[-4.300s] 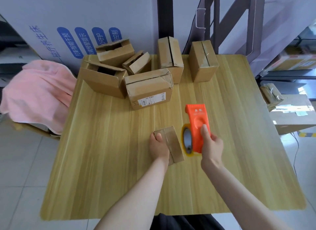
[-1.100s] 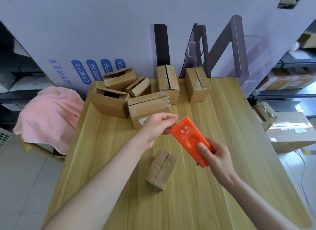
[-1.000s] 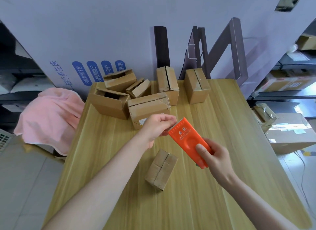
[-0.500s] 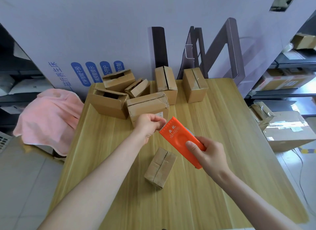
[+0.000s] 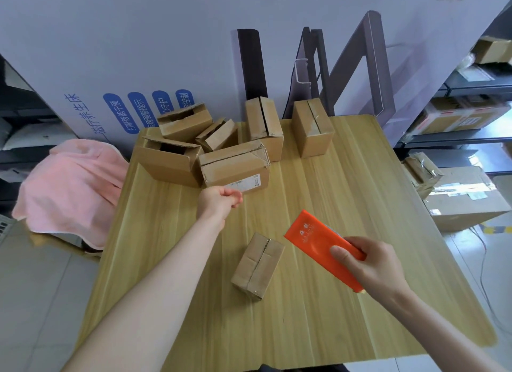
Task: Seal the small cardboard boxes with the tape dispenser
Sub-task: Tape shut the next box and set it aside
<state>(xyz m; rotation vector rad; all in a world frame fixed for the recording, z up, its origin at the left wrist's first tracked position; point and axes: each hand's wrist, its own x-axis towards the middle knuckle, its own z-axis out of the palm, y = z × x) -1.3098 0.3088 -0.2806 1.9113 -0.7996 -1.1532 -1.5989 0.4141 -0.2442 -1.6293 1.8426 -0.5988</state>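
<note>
**Dispenser Poised Beside a Small Box**

At lower centre of the frame, the small cardboard box (image 5: pixel 257 265) lies seam-up on the wooden table (image 5: pixel 346 178), likely so tape can run along the seam. The right hand (image 5: pixel 371 266) grips the orange tape dispenser (image 5: pixel 318 244) just right of the box. The left hand (image 5: pixel 219 200), mid-frame, has curled fingers; whether they pinch clear tape cannot be told. More boxes (image 5: pixel 235 166) wait at upper centre.

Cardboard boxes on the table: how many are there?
7. Mid-table box; at far edge: labelled box, two open boxes, smaller box, two upright boxes. More may be hidden.
</note>
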